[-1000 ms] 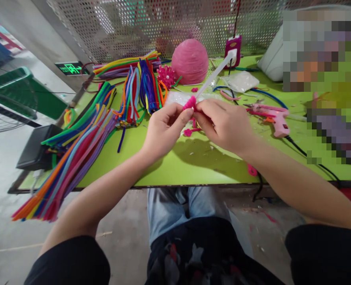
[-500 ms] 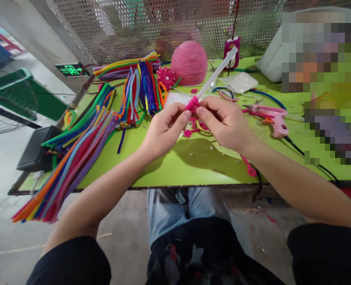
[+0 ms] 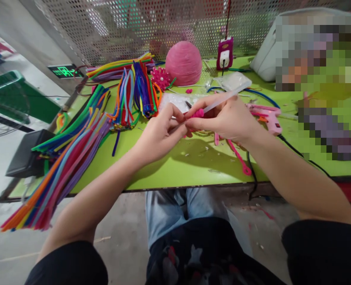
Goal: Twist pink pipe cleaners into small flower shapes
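A translucent white stick [image 3: 227, 96] slants up to the right from between my hands. Bright pink fuzzy pipe cleaner [image 3: 197, 114] is bunched around its lower end. My right hand [image 3: 227, 118] is closed, with fingers and thumb pinching the pink piece and the stick crossing over the hand. The fingertips of my left hand [image 3: 160, 132] are pinched together right beside it, meeting the right fingertips; they partly hide what they hold. Below the right hand lies a pink strip with a looped end [image 3: 246, 170].
Bundles of coloured pipe cleaners [image 3: 74, 158] fill the left side, one overhanging the edge. A pink ball [image 3: 183, 63] and pink pompom flower [image 3: 160, 79] stand behind. At right are a pink glue gun [image 3: 272, 120] with its cord and a pale bin [image 3: 263, 59]. A power socket [image 3: 224, 55] stands at the back.
The stick has tipped from steep to a flatter slant, further right. My right hand has turned over the pink piece, which is now more hidden between the fingers. The view has shifted slightly.
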`<action>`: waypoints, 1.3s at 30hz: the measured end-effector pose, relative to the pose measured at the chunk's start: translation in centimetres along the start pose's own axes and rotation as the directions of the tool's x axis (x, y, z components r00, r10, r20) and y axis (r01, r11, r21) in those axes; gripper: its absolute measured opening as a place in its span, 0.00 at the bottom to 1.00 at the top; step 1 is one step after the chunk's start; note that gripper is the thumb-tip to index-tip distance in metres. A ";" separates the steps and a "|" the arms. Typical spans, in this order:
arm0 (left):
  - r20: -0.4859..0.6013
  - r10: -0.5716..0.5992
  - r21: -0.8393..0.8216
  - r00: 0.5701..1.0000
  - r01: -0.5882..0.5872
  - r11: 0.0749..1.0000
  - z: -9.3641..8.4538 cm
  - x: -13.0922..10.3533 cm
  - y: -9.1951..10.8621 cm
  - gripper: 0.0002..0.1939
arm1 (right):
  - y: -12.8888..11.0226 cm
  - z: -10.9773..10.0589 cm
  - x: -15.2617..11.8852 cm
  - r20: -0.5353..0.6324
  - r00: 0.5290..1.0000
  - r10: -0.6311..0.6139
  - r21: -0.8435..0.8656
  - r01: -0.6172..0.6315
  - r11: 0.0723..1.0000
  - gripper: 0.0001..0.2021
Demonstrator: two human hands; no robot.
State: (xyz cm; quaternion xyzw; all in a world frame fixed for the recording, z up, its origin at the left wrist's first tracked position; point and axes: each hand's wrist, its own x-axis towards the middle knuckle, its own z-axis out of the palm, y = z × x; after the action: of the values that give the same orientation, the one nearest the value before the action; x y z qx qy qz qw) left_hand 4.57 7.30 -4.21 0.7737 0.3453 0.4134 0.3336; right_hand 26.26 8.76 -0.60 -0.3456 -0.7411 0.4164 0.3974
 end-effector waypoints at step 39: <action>-0.200 -0.304 -0.585 0.931 0.135 0.800 -1.8 1.6 1.6 0.05 | -2.2 -5.5 -1.9 0.303 0.935 -0.186 0.010 0.192 0.981 0.14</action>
State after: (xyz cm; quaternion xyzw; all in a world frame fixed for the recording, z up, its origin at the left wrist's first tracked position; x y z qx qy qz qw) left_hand 4.09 8.11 -1.48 0.5276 0.3404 0.5612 0.5393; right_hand 31.51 8.17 2.61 -0.2089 -0.8270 0.4171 0.3139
